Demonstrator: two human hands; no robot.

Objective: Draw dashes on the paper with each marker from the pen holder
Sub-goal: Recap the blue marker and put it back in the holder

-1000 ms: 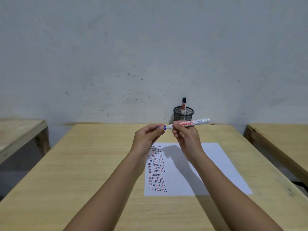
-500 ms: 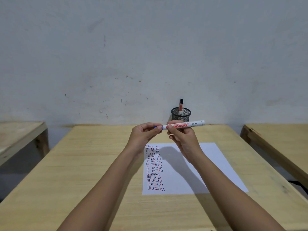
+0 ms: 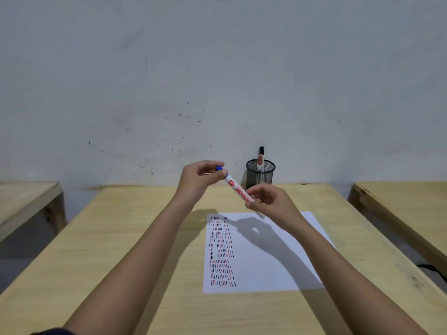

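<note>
A white whiteboard marker with a blue cap (image 3: 238,188) is being held in the air above the far edge of the paper (image 3: 278,267), tilted with its capped end up and away from the paper. The blue cap is being pinched by the fingers of the left hand (image 3: 197,181), while the barrel's lower end is being gripped by the fingers of the right hand (image 3: 268,201). Rows of red, blue and black dashes are already lying down the paper's left side. Beyond the paper, the black mesh pen holder (image 3: 260,174) is standing at the back of the bench (image 3: 121,238), with other markers (image 3: 260,160) in it. The cap appears to be about to be worked off. If it is being pulled too sharply, the marker could be jerked loose and dropped onto the paper, leaving a stray mark.
</note>
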